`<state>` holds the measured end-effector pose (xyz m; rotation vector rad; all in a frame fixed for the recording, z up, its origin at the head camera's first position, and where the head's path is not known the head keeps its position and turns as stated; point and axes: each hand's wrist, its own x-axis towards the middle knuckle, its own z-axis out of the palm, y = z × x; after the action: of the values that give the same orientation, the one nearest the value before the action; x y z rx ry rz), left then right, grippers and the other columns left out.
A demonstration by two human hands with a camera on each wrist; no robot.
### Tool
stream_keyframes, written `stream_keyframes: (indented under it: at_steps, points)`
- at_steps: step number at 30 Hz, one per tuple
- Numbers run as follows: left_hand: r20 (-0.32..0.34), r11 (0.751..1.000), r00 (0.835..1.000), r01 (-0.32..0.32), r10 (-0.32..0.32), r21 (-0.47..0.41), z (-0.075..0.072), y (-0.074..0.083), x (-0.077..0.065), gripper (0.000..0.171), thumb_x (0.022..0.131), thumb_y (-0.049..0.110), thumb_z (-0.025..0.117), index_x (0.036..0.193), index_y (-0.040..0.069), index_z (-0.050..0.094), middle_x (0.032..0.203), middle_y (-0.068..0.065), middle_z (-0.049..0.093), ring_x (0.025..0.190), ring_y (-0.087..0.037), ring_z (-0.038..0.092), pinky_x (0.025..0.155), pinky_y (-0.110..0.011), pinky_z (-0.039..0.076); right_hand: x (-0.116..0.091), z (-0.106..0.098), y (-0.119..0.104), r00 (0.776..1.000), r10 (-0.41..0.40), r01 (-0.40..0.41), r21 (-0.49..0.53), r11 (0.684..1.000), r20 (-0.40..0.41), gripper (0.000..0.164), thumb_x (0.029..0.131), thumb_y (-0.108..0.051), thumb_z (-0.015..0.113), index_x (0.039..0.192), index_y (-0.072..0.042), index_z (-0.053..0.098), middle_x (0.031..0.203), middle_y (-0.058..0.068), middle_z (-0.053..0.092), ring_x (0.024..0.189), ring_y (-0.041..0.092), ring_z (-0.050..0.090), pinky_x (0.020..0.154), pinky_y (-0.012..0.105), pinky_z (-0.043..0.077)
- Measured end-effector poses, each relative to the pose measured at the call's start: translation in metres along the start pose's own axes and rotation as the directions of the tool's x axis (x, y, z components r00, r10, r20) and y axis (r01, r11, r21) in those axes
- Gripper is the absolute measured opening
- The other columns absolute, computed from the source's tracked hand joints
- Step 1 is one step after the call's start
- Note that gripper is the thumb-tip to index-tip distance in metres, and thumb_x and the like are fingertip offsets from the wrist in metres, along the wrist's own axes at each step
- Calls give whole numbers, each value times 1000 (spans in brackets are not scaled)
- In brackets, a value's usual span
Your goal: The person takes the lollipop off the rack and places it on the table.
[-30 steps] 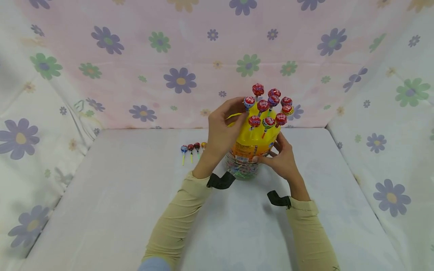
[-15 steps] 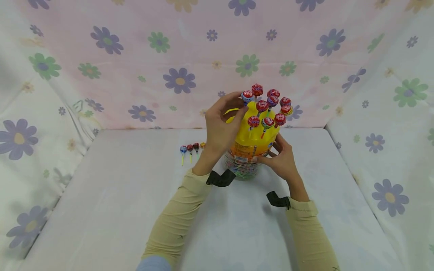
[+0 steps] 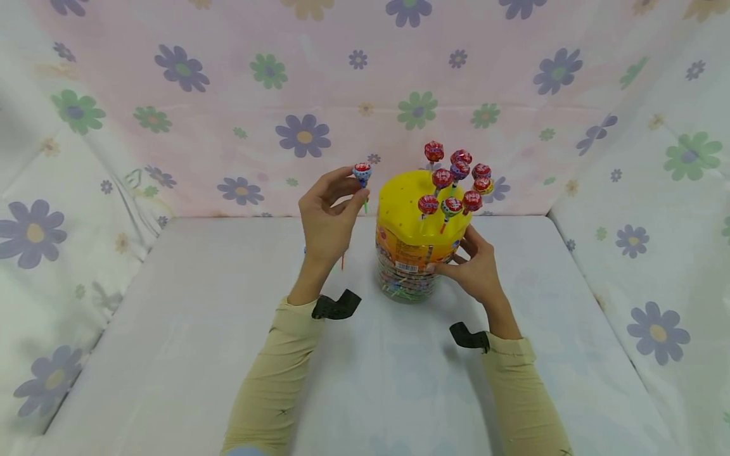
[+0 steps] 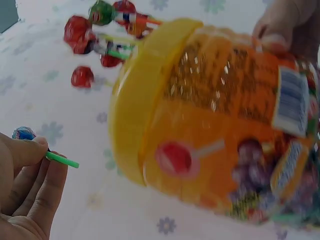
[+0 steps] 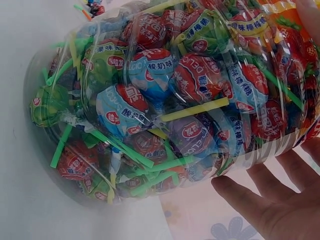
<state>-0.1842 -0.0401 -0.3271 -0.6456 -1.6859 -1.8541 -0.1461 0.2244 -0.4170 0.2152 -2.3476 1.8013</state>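
Note:
In the head view my left hand (image 3: pixel 326 225) pinches a blue-and-red wrapped lollipop (image 3: pixel 362 171) between thumb and fingers, left of the jar and apart from it. The lollipop's green stick (image 4: pixel 64 160) sticks out past the fingertips in the left wrist view. My right hand (image 3: pixel 478 271) grips the right side of a clear plastic jar (image 3: pixel 407 273) with an orange label. Its yellow lid (image 3: pixel 402 206) has small holes on the left part. Several lollipops (image 3: pixel 441 178) stand upright in the lid's right part. Through the clear wall, many wrapped lollipops (image 5: pixel 150 74) show inside the jar.
A few lollipops lie on the white table (image 3: pixel 188 329) behind my left hand and wrist, mostly hidden; an orange stick (image 3: pixel 343 261) shows beside the wrist. A flower-patterned cloth (image 3: pixel 228 126) hangs at the back and sides.
My left hand has lifted the blue-and-red lollipop out of the lid and carried it left, away from the jar. The right hand keeps its grip on the jar.

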Motion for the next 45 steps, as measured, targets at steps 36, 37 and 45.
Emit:
stream_keyframes:
  at_steps: [36,37,45]
  points:
    - [-196,620,750,640,-631,453,-139,-120,-75,36,91,3,73,124,-8,65,109,-30,71,87,-26,72,63,-9,53,0,-2,2,1000,16,-16,-8,1000,-4,80,81,-11,87,151,-18,48,144,9,57,137,33,52,107,57,47]
    - [-201,610,750,638,-630,470,-141,-121,-76,36,90,3,74,123,-9,65,109,-30,71,89,-30,72,62,-8,51,0,-2,2,1000,14,-14,-11,1000,-3,80,82,-11,86,151,-18,48,144,10,57,136,33,52,107,57,47]
    - [-211,566,760,611,-615,554,-146,-130,-82,35,88,3,75,119,-10,67,102,-28,73,89,-35,74,62,-11,50,0,0,2,1000,18,-18,-10,1000,-1,80,81,-10,87,151,-18,48,143,10,58,136,33,53,107,57,48]
